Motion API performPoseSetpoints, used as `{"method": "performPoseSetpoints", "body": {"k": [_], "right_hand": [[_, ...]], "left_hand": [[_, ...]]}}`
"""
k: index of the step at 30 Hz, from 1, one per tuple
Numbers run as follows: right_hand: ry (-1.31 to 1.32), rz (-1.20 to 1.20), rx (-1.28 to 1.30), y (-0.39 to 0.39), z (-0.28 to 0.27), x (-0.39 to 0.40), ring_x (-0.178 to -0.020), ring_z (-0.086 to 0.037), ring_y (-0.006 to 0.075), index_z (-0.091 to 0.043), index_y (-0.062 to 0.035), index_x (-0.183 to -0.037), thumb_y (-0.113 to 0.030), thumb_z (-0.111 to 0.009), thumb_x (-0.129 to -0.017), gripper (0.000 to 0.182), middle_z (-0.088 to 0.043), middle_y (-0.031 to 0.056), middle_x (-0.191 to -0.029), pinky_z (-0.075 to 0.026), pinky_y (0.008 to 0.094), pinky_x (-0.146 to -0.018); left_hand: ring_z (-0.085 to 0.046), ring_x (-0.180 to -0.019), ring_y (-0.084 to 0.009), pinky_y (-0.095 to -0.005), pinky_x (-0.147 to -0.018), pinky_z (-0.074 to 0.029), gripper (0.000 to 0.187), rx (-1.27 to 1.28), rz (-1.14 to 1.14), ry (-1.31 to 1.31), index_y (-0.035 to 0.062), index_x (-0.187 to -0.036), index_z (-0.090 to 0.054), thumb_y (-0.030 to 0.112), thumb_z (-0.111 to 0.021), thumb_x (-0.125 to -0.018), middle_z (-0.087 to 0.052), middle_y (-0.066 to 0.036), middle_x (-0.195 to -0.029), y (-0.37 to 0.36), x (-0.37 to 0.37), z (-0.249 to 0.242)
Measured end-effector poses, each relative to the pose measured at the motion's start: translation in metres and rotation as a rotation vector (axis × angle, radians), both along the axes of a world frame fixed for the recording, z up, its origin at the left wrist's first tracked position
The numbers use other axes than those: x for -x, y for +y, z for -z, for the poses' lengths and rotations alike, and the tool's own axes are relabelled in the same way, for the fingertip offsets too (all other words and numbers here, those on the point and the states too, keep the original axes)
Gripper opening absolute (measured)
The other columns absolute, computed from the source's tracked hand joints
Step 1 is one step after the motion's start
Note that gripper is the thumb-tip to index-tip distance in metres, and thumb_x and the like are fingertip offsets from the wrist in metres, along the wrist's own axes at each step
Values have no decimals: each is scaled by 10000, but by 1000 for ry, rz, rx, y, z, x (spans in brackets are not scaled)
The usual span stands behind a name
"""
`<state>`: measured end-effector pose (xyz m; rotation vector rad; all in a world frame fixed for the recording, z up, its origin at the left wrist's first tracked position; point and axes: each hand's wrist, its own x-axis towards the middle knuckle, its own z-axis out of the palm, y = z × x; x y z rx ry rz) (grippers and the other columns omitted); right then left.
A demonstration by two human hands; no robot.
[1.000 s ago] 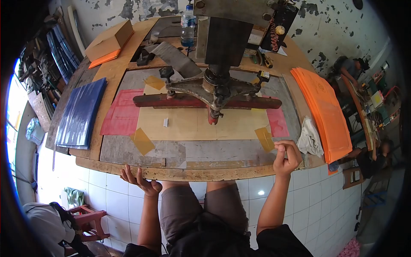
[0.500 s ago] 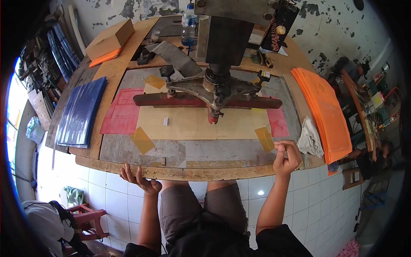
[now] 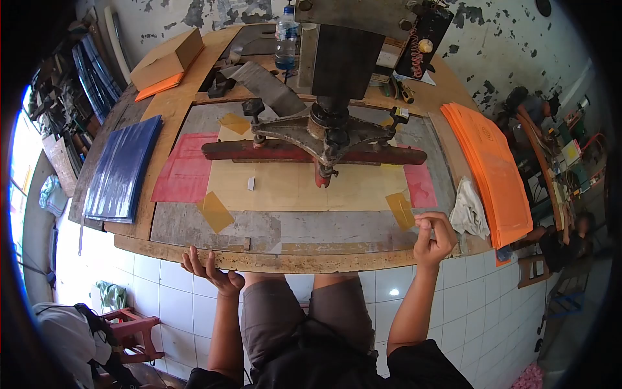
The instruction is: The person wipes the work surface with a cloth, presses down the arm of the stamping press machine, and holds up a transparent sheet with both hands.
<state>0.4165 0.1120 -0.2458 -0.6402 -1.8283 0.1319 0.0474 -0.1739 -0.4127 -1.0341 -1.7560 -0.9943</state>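
Observation:
My left hand (image 3: 215,273) rests at the table's front edge, palm turned up and fingers apart, holding nothing I can see. Over the front right of the table, my right hand (image 3: 435,240) is closed, its fingers curled toward the thumb, with nothing visible in it. Between and beyond them a cream sheet (image 3: 291,191) lies on a grey metal plate (image 3: 253,228), with brown tape pieces (image 3: 216,212) at its corners. Pink sheets (image 3: 184,168) show on both sides. Above the sheet stands a press head with a long red-and-black bar (image 3: 376,155); it hides part of the sheet.
Dark blue plastic sheets (image 3: 123,172) lie at left, a stack of orange sheets (image 3: 489,172) at right beside a white rag (image 3: 470,209). A cardboard box (image 3: 165,59) and a water bottle (image 3: 285,40) stand behind. A red stool (image 3: 136,334) is below left. Another person sits far right.

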Motion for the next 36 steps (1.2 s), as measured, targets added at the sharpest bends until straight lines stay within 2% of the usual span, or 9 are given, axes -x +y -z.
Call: {"method": "performPoseSetpoints", "body": {"k": [36], "right_hand": [[12,-3,8,-1,-3,1,-706,-739,251,-712,2,-783,-86,-729,-1018,251,-782,95,-828,-549,356,-643]], "left_hand": [[-250,-1658,-496,-737,-1330,-137,611,-15,5,1,157,-1587,-470,550,-316,-1145,-387,-218,-1711,2,0,-1]]}}
